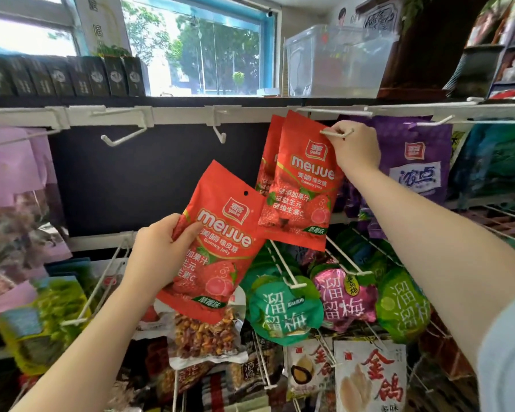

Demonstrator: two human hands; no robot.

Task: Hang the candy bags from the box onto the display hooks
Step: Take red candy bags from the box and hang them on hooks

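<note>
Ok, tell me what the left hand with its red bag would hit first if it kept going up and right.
Likely the two red strawberry gummy bags on the white wire hook, which the right hand steadies; the left hand holds its red bag just below-left. Depth unclear.

Left hand (158, 251) grips a red candy bag (217, 245) low; right hand (354, 147) pinches hanging red bags (301, 185) at the white hook (336, 132).

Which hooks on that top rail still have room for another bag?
Two bare white hooks hang before the black backboard, between the pale pink bags and the red strawberry gummy bags. Rightward, purple bags crowd the rail, and the lower pegs are packed.
</note>
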